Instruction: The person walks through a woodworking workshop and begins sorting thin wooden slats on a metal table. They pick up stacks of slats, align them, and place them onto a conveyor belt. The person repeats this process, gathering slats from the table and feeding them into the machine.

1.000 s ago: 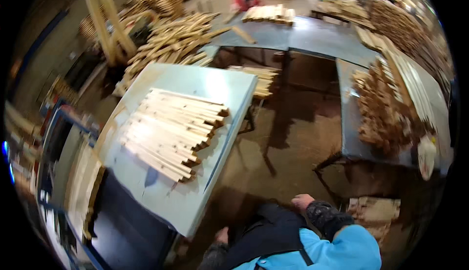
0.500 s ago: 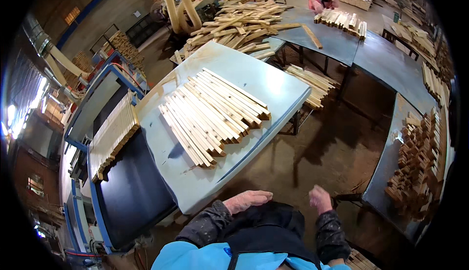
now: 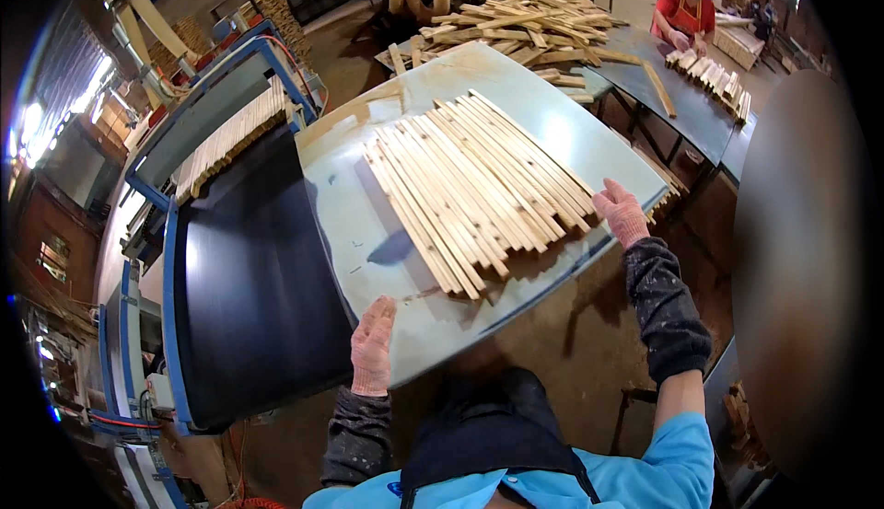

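A row of pale wooden strips [image 3: 483,191] lies side by side on the light blue-grey table [image 3: 442,316] before me, their near ends uneven. My right hand [image 3: 622,213], in a pinkish work glove, is at the right end of the row, fingers stretched toward the outermost strip; whether it touches is unclear. My left hand [image 3: 372,347], gloved the same way, is over the table's near left corner, fingers extended and holding nothing. It is apart from the strips.
Left of the table runs a black conveyor belt [image 3: 258,279] in a blue frame, carrying another row of strips [image 3: 230,141] at its far end. Behind the table is a heap of loose boards [image 3: 525,21]. A co-worker in red [image 3: 683,14] handles strips at a far table. A blurred grey shape covers the right.
Both my hands have come up from near my body to the table, the right reaching the strips' right end. The strips on the belt have moved farther away. My view has shifted.
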Action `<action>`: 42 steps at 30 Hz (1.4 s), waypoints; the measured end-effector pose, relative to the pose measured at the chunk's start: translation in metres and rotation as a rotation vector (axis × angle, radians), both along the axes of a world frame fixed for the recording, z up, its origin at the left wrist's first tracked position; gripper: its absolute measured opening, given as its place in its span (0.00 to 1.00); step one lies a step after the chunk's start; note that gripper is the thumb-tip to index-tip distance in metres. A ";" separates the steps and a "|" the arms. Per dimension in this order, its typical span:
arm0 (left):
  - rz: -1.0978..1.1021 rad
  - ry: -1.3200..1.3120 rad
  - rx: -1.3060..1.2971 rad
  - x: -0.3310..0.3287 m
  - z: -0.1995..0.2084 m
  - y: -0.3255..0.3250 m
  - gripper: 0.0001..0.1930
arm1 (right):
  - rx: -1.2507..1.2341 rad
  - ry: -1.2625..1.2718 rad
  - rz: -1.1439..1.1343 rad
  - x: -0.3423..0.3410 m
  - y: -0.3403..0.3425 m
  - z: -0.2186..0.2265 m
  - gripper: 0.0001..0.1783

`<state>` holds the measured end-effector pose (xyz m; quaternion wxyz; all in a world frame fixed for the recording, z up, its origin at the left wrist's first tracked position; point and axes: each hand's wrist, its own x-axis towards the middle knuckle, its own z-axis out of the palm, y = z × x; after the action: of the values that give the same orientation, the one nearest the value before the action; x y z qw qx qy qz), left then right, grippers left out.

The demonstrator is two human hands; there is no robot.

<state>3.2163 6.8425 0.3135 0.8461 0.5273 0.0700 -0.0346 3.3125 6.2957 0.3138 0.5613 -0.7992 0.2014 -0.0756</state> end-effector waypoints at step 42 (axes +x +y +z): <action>-0.013 -0.112 1.361 0.065 -0.010 0.234 0.56 | -0.884 0.118 0.568 0.156 0.366 -0.017 0.26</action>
<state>3.2814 7.0767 0.3037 0.3283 0.9433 0.0289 0.0394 3.4683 6.6620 0.2964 0.1568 -0.9856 -0.0430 0.0468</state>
